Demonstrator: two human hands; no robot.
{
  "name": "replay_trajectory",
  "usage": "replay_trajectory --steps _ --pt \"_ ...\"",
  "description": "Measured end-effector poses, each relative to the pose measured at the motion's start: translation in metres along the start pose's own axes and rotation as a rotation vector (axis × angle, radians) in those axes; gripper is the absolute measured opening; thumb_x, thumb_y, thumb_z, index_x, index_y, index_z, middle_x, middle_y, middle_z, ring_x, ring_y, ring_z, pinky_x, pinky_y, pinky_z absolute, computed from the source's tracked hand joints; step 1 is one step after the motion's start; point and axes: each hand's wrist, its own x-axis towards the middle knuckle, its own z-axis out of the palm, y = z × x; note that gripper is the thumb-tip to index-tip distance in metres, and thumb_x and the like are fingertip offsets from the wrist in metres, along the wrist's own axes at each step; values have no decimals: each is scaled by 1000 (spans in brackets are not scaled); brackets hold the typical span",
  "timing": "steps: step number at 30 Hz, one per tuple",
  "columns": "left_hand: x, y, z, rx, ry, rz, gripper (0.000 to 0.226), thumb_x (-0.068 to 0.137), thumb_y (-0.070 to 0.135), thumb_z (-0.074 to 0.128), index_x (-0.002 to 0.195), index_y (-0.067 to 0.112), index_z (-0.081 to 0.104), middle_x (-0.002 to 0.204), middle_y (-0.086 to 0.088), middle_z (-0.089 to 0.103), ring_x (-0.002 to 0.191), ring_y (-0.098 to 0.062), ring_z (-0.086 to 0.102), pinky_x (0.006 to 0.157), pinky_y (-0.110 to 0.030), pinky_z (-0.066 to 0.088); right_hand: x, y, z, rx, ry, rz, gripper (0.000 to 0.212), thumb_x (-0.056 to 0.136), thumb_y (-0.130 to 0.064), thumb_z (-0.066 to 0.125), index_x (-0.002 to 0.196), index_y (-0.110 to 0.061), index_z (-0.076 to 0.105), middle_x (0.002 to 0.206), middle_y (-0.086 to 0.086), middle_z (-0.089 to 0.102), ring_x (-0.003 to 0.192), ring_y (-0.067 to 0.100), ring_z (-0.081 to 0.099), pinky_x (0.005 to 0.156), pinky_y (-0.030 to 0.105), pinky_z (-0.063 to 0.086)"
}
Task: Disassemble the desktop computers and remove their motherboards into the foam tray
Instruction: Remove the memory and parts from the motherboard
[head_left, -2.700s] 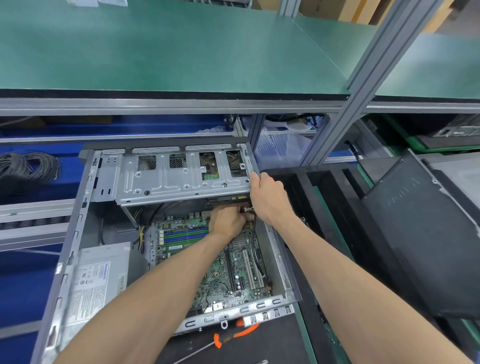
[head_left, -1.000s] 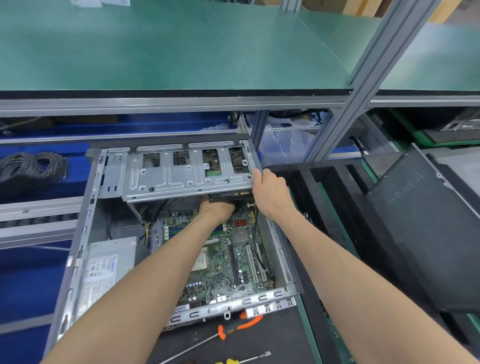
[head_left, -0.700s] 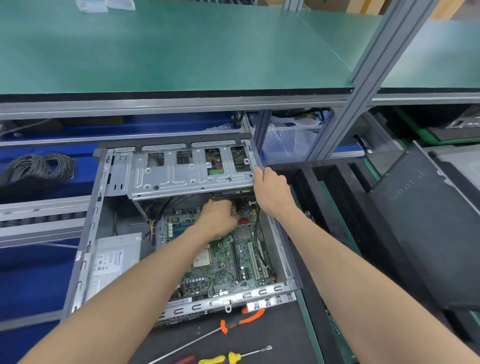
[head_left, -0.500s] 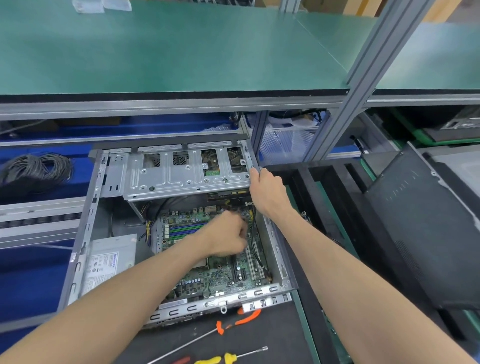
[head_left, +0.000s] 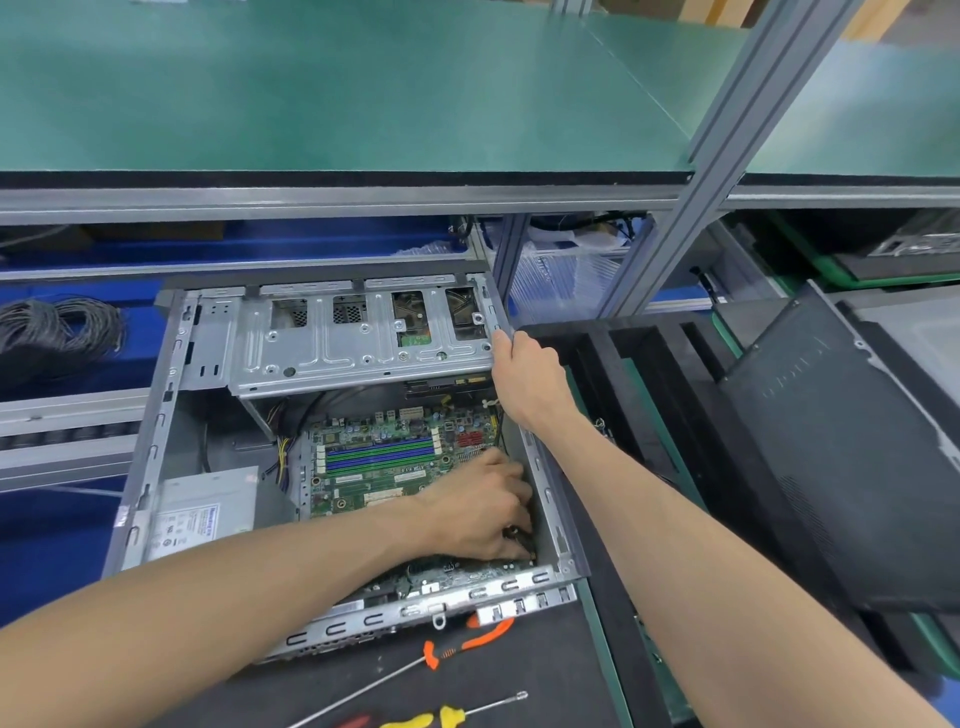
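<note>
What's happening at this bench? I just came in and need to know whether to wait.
A person is partway through stripping an open desktop computer case. The right hand grips the right end of the raised metal drive cage, holding it up. The left hand reaches down onto the motherboard near the case's right wall, fingers curled around something small I cannot make out. The board sits in the case; the black foam tray waits to the right. Screwdrivers lie in front.

Black anti-static bench mat (head_left: 519, 670) is carrying the open grey metal desktop case (head_left: 171, 415). Orange-handled long-shaft screwdriver (head_left: 457, 647) is lying just in front of it, yellow-handled screwdriver (head_left: 441, 717) nearer the edge. Black slotted foam tray (head_left: 623, 364) is sitting at right.
</note>
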Motion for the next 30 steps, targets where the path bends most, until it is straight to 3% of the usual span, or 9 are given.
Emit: replay_trajectory --steps 4,8,11,15,17,20,24,28,30 --pt "2 5 8 37 40 38 39 91 57 58 88 22 75 81 8 64 93 -15 51 95 -39 32 1 1 1 -28 2 -11 41 107 -33 18 122 -10 48 115 15 54 99 31 48 77 43 37" --pt "1 7 11 -10 110 24 33 89 49 66 75 19 72 68 9 55 77 -14 44 89 -38 31 0 0 0 -36 30 -19 27 107 -27 23 109 -12 46 97 7 42 87 29 42 73 41 34" --pt "1 9 15 -2 164 -20 24 79 34 81 67 18 67 69 0 59 76 -22 53 88 -42 40 -2 -1 0 -67 39 -46 19 105 -17 26 111 -13 44 95 4 36 84 28 36 71 41 33" --pt "3 9 11 -63 153 -26 29 68 32 87 59 17 65 64 -3 60 70 -24 57 84 -41 48 -2 -1 0 -91 45 -74 17 105 -15 25 108 -14 42 96 5 36 85 31 39 71 41 34" --pt "3 10 9 -131 129 -40 32 67 33 88 57 15 64 58 1 52 66 -24 56 83 -41 49 -2 -2 -1 -65 61 -71 15 105 -15 25 104 -15 40 94 5 38 86 33 43 70 41 33" --pt "5 6 16 -177 90 -78 39 78 42 81 56 15 64 57 13 40 66 -14 44 89 -38 40 -3 -2 -1 -33 74 -57 23 105 -13 26 116 -8 46 103 14 51 94 39 52 71 42 41" --pt "9 5 20 -256 9 -152 49 86 51 71 56 12 65 55 2 58 69 -19 50 91 -28 25 -2 -1 0 -56 67 -83 26 106 -16 24 119 -9 46 105 13 51 95 38 51 71 40 37" --pt "11 6 19 -322 15 -218 46 83 48 74 57 11 67 56 0 63 71 -24 54 85 -23 21 -1 1 1 -75 78 -104 25 106 -18 23 114 -10 46 99 9 48 94 36 51 71 40 38" --pt "10 8 17 -277 32 -156 45 83 43 74 50 17 59 49 9 52 63 -19 49 88 -29 25 -1 1 1 -50 70 -105 26 106 -20 22 110 -11 47 98 8 48 93 36 50 73 42 40"
